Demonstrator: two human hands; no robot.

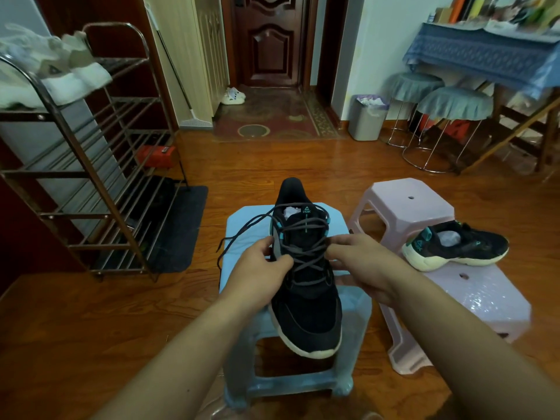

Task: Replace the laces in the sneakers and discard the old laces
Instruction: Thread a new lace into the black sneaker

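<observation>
A black sneaker (306,310) with a pale sole stands on a light blue plastic stool (251,225), toe toward me. Its dark grey lace (303,237) is loosely threaded, with loose ends trailing off to the left over the stool. My left hand (260,268) pinches the lace at the shoe's left side. At the shoe's right side, my right hand (360,265) pinches the lace near the eyelets. A second black sneaker (457,247) without a lace lies on a pink stool (497,295) to the right.
Another pink stool (406,201) stands behind the second sneaker. A grey bin (366,119) with paper inside stands by the far wall. A metal shoe rack (91,165) fills the left side. Two round covered stools (451,107) and a cloth-covered table (485,56) are at the back right.
</observation>
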